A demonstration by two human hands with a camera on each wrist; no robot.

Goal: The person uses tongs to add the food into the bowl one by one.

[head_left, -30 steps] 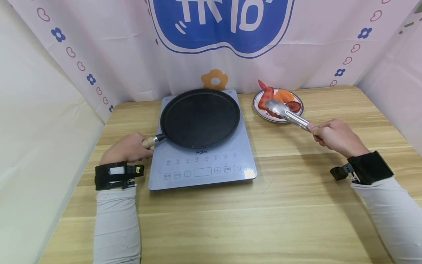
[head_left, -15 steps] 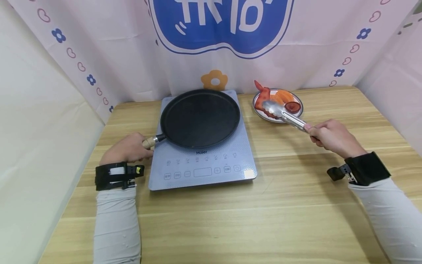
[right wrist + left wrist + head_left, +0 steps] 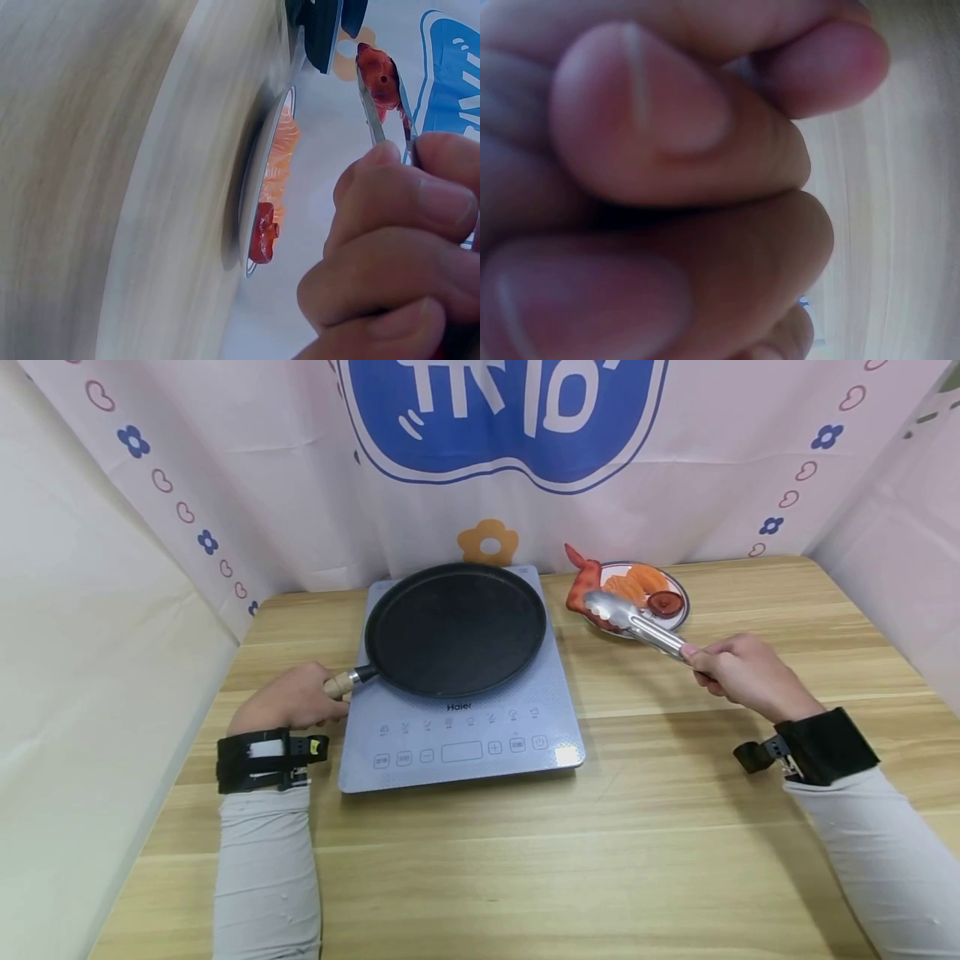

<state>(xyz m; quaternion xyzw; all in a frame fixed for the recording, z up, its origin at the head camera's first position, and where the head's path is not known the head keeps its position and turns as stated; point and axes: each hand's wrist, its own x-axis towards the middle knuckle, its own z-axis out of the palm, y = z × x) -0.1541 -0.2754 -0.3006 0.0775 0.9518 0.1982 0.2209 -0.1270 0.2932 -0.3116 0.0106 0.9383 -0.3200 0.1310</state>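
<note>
At the left, my left hand point(image 3: 288, 697) grips the wooden handle point(image 3: 339, 684) of a flat black frying pan point(image 3: 457, 631). The pan sits on a grey induction cooker point(image 3: 457, 752). In the left wrist view the curled fingers point(image 3: 742, 262) fill the frame and hide the handle. My right hand point(image 3: 753, 668) holds metal tongs point(image 3: 648, 631), whose tips pinch a reddish chicken wing point(image 3: 583, 589). The right wrist view has the wing point(image 3: 381, 79) between the tong arms, raised clear of the plate point(image 3: 251, 202).
On the plate point(image 3: 678, 618) lie orange salmon-like slices point(image 3: 647, 578) and a dark red round piece point(image 3: 665, 603). A printed curtain point(image 3: 300, 485) hangs behind the wooden table point(image 3: 480, 868). A pale wall point(image 3: 90, 652) borders the left side.
My right hand has moved slightly left with the tongs, carrying the chicken wing from over the plate to its left rim. My left hand and the pan have stayed still.
</note>
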